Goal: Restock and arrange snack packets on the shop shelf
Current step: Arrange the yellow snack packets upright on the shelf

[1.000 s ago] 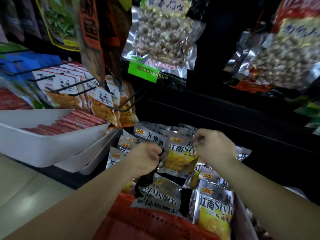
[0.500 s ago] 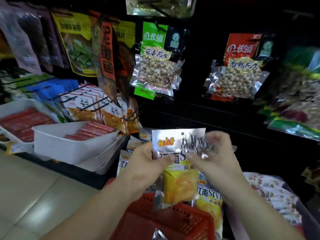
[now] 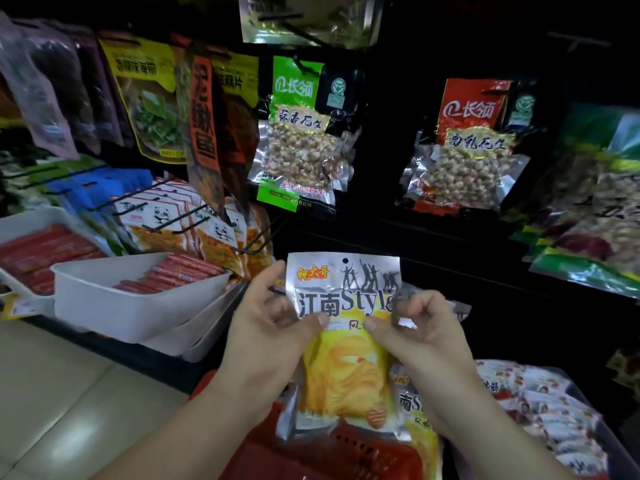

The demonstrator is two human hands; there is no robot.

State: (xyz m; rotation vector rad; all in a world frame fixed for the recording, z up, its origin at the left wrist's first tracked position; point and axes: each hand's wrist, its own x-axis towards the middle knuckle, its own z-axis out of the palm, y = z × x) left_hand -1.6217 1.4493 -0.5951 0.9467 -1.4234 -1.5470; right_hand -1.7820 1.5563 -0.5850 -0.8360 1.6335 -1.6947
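Both hands, the left hand (image 3: pixel 273 327) and right hand (image 3: pixel 420 336), pinch the snack packet (image 3: pixel 346 327) upright above the red basket (image 3: pixel 346 452) (hanging hole on top); next, I think, thread it onto an empty peg (image 3: pixel 258 242).

A dim shop scene with uneven light. The brightest areas are the pale floor (image 3: pixel 52 403) at lower left and the white tray (image 3: pixel 131 306) at left, both evenly lit from above. The centre foreground is moderately lit; a silver snack packet (image 3: pixel 343 306) held there shows soft glare on its foil top. The shelf backing (image 3: pixel 398 133) across the upper centre and right falls into near-black shadow. Hanging peanut bags (image 3: pixel 301 133) catch small specular glints on clear plastic. Wide-angle distortion bends lines toward the edges. The far right and upper left corners look smeared and soft, with overall slight motion blur.
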